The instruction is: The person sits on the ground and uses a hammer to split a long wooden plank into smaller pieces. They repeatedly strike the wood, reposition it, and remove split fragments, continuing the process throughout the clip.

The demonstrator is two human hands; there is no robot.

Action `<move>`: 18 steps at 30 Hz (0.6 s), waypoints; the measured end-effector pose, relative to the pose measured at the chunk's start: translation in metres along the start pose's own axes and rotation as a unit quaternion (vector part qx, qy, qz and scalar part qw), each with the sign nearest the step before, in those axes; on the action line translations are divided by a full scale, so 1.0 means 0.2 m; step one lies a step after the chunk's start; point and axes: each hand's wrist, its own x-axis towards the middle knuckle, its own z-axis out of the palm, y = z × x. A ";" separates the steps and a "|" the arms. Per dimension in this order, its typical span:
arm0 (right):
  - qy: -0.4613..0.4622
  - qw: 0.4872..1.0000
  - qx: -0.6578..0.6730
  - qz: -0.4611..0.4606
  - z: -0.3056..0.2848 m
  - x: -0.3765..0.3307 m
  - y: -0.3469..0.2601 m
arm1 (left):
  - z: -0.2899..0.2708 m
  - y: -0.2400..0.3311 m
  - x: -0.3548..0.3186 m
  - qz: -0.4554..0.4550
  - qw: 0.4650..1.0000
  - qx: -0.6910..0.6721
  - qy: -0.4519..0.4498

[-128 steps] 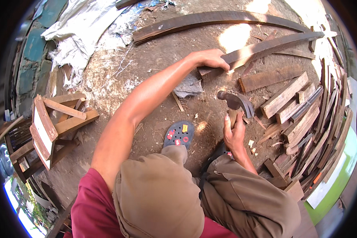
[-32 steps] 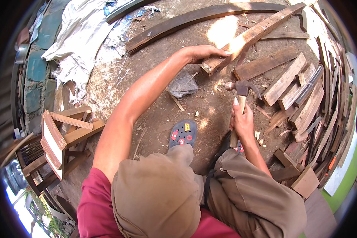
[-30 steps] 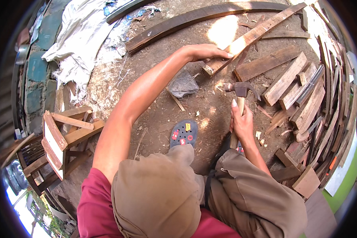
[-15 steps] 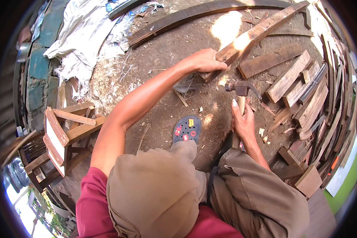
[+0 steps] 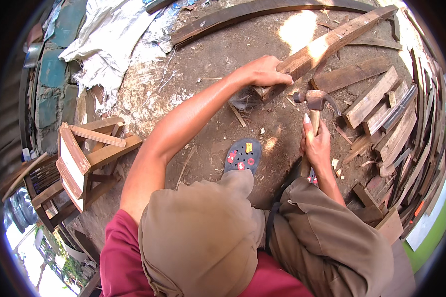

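Note:
My left hand (image 5: 270, 73) is closed around the near end of a long wooden beam (image 5: 327, 45), which slants away to the far right. In my right hand (image 5: 316, 143) is a claw hammer (image 5: 316, 100), gripped by its wooden handle with the thumb laid along it. The hammer's head is up, just right of the beam's near end and apart from it, its claw pointing right. Below the beam, a grey clog (image 5: 243, 156) with coloured charms is on my foot.
Several short planks (image 5: 371, 96) lie on the dirt floor at the right, beside a long stack of timber (image 5: 423, 143). A curved-looking dark beam (image 5: 262, 12) crosses the far side. White sacking (image 5: 104, 44) lies far left, above a wooden frame (image 5: 111, 152).
The whole view has shifted slightly, so things sit further right. My right hand has lifted the hammer a little away from me. My left hand keeps its hold on the beam.

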 end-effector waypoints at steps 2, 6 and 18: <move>0.002 1.000 -0.009 0.013 -0.02 0.01 0.01 | -0.01 0.05 -0.02 -0.015 1.000 0.019 -0.013; 0.006 1.000 -0.004 0.013 -0.01 0.02 0.01 | 0.04 0.06 0.04 0.015 1.000 0.003 -0.023; 0.011 0.999 -0.031 0.030 0.00 0.02 0.02 | 0.03 -0.07 0.14 0.047 0.994 -0.097 -0.006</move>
